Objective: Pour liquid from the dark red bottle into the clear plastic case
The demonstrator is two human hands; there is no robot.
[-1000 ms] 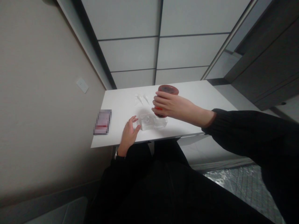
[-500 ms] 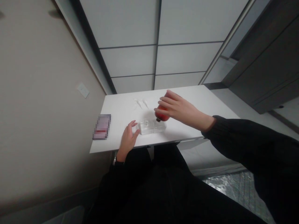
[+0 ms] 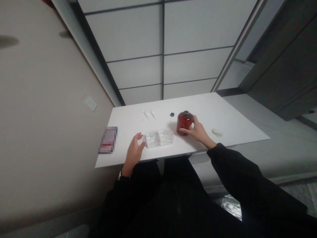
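Observation:
My right hand [image 3: 196,130] is wrapped round a red-brown translucent bottle [image 3: 183,125], which stands upright on the white table with its mouth uncovered. Left of the bottle sits a clear box [image 3: 159,138] with two compartments side by side; what lies inside is hard to make out. Beside the box's left end is my left hand [image 3: 135,147], its thumb and fingers apart and nothing between them. A small dark cap [image 3: 172,114] lies on the table behind the box and bottle.
Several small white or clear pieces [image 3: 150,114] lie at the back left of the table [image 3: 198,102]. A crumpled whitish item [image 3: 217,133] is at the right. A blurred pinkish, phone-shaped object [image 3: 108,140] lies by the left edge, near the wall.
The bottle was tipped, mouth down, over the clear box; now it stands upright on the table to the box's right, still in my right hand. My left hand has barely moved.

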